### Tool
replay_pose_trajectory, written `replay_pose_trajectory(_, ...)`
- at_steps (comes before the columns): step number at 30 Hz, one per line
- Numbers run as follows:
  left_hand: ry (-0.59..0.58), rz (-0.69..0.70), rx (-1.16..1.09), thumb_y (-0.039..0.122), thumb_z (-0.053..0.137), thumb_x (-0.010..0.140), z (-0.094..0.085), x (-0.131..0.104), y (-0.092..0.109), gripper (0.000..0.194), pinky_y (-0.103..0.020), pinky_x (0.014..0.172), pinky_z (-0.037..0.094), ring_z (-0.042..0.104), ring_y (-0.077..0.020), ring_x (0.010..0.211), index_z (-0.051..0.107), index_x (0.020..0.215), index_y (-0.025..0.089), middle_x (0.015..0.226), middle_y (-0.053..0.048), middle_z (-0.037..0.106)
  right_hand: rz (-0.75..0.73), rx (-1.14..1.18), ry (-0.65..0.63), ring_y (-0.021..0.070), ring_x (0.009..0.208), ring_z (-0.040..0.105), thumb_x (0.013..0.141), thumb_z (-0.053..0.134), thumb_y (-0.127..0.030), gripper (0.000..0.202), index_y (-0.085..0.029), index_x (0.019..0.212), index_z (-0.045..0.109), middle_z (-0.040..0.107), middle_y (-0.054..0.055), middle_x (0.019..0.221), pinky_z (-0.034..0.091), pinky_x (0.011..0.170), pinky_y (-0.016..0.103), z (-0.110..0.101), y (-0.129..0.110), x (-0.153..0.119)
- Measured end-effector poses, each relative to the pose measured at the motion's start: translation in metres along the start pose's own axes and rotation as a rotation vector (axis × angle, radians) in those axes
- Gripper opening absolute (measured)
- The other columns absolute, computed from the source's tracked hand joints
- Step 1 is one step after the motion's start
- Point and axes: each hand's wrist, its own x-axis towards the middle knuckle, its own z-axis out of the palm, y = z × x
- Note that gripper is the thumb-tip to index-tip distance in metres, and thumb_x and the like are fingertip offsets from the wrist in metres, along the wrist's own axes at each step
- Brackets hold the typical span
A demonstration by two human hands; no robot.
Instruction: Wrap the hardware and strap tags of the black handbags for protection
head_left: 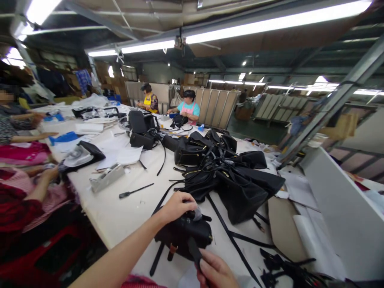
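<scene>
A small black bag (183, 234) lies on the table right in front of me, with black straps and a brown tab at its lower side. My left hand (179, 206) is closed over the top of this bag, its fingers curled beside a greyish see-through wrapping (197, 214). What lies under the fingertips is partly hidden. Low in the view, my right hand (214, 270) pinches a flat black strap (195, 252) between thumb and fingers, and the strap's far end lies against the bag's front.
A pile of black bags (222, 172) with long straps covers the table (111, 212) beyond my hands. To the left are a black-handled brush-like tool (135, 191), a grey dispenser (108, 178) and paper sheets (123, 156). Co-workers sit along the far and left edges.
</scene>
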Motion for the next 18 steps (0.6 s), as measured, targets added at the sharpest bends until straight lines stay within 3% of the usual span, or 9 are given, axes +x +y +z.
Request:
replay_pose_trajectory(4,0.099,0.077,0.016,0.029,0.065,0.072,0.003,-0.008,0.002,0.013,-0.030,0.082,0.044,0.059,-0.0202,0.085,0.073,0.072,0.019,0.081,-0.003,0.066,-0.057,0.181,0.174,0.0081,0.055,0.059,0.042,0.096,-0.038,0.050,-0.013,0.081,0.076,0.066,0.001,0.065,0.045,0.047,0.015,0.052,-0.028,0.027)
replay_pose_trajectory(6,0.176,0.084,0.009,0.030,0.054,0.081,0.005,-0.014,0.000,0.022,-0.032,0.085,0.045,0.059,-0.0198,0.087,0.072,0.086,0.019,0.088,-0.005,0.064,-0.111,0.291,0.245,0.0125,0.068,0.066,0.038,0.096,-0.036,0.051,-0.014,0.078,0.075,0.072,0.004,0.077,0.055,0.062,0.020,0.073,-0.039,0.039)
replay_pose_trajectory(8,0.286,0.054,-0.027,0.027,0.043,0.086,0.007,-0.021,-0.005,0.032,-0.033,0.083,0.046,0.058,-0.0180,0.084,0.063,0.109,0.018,0.097,-0.006,0.061,-0.200,0.344,0.268,0.0176,0.082,0.070,0.041,0.095,-0.039,0.052,-0.016,0.083,0.075,0.075,0.005,0.090,0.057,0.071,0.024,0.087,-0.045,0.052)
replay_pose_trajectory(10,0.400,0.008,-0.090,0.024,0.041,0.086,0.008,-0.026,-0.011,0.040,-0.032,0.078,0.048,0.057,-0.0150,0.076,0.050,0.124,0.019,0.107,-0.006,0.057,-0.263,0.318,0.324,0.0210,0.091,0.069,0.045,0.092,-0.042,0.054,-0.019,0.089,0.074,0.074,0.005,0.099,0.056,0.067,0.024,0.092,-0.044,0.063)
replay_pose_trajectory(13,0.493,-0.001,-0.108,0.019,0.045,0.083,0.007,-0.027,-0.020,0.047,-0.030,0.079,0.049,0.055,-0.0116,0.071,0.044,0.130,0.020,0.118,-0.007,0.052,-0.306,0.221,0.458,0.0218,0.091,0.068,0.047,0.089,-0.044,0.056,-0.020,0.095,0.072,0.074,0.004,0.102,0.050,0.056,0.020,0.089,-0.038,0.076)
replay_pose_trajectory(16,0.449,-0.016,-0.030,0.021,0.046,0.084,0.005,-0.021,-0.027,0.041,-0.028,0.073,0.048,0.053,-0.0112,0.068,0.048,0.125,0.018,0.110,-0.005,0.053,-0.352,0.169,0.440,0.0213,0.093,0.066,0.057,0.085,-0.045,0.047,-0.022,0.096,0.072,0.074,0.002,0.098,0.052,0.063,0.022,0.084,-0.034,0.083)
replay_pose_trajectory(18,0.380,-0.037,0.006,0.024,0.053,0.080,0.003,-0.011,-0.028,0.027,-0.026,0.065,0.046,0.051,-0.0117,0.064,0.058,0.105,0.016,0.093,-0.002,0.056,-0.386,0.147,0.398,0.0210,0.097,0.064,0.060,0.084,-0.045,0.042,-0.023,0.094,0.073,0.073,0.001,0.096,0.053,0.070,0.024,0.081,-0.034,0.084)
